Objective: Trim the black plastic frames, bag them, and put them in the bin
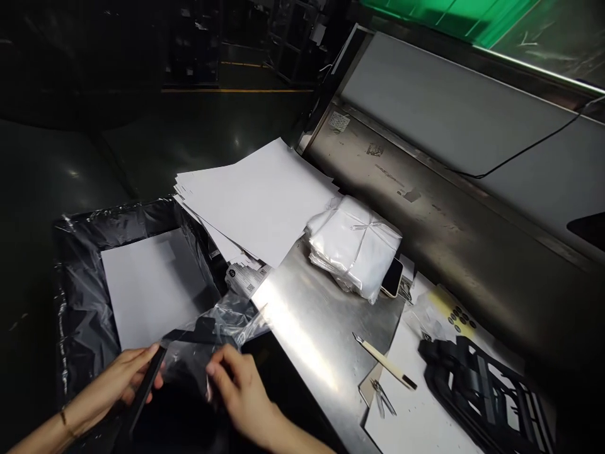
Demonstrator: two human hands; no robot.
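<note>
My left hand [137, 376] grips a black plastic frame-like part [150, 377], its thumb on top near the corner and fingers curled beneath. A clear plastic bag [189, 360] lies around and behind the part. My right hand [246, 392] is closed in a pinch on the bag, just right of the part; its fingertips partly hide the grip. The part's lower portion fades into dark shadow. Both hands are over the near side of a box [85, 296] lined with clear film, in which a white sheet [146, 284] lies.
On the metal table [302, 321] are a stack of white paper [265, 189], a tied bundle of clear bags [354, 243] and a phone [393, 277]. Farther right are a craft knife [385, 360], small nippers [382, 398] and several black parts [486, 384].
</note>
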